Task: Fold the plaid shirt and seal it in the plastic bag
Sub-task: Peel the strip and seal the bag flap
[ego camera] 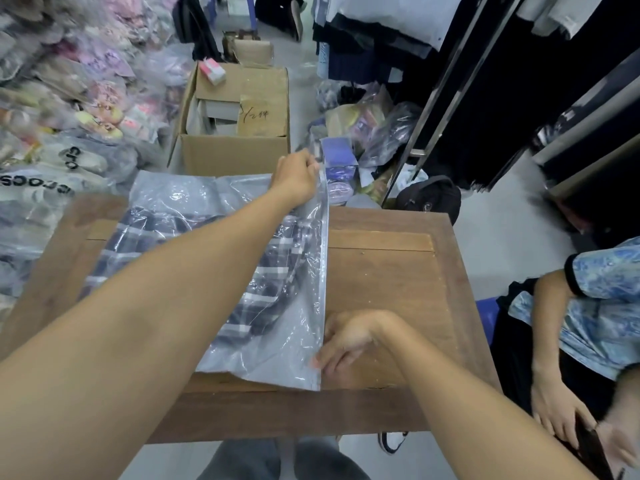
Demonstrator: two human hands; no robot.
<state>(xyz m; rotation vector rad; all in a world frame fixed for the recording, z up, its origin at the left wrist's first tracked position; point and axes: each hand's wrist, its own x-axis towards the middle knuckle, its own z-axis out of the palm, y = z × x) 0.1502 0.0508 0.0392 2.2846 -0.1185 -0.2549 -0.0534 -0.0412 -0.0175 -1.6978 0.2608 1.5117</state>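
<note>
The folded plaid shirt (pixel 270 271), dark blue and white, lies inside a clear plastic bag (pixel 277 348) on the wooden table (pixel 388 271). The bag's zip edge runs along its right side, from far to near. My left hand (pixel 298 178) reaches across the bag and pinches the far end of that zip edge. My right hand (pixel 346 341) pinches the same edge at its near end, resting on the table. My left forearm covers much of the shirt.
An open cardboard box (pixel 235 116) stands beyond the table. Heaps of bagged goods (pixel 69 98) fill the left. A clothes rack (pixel 450 81) and a black backpack (pixel 429 199) are on the right. Another person (pixel 588 323) sits at the right edge.
</note>
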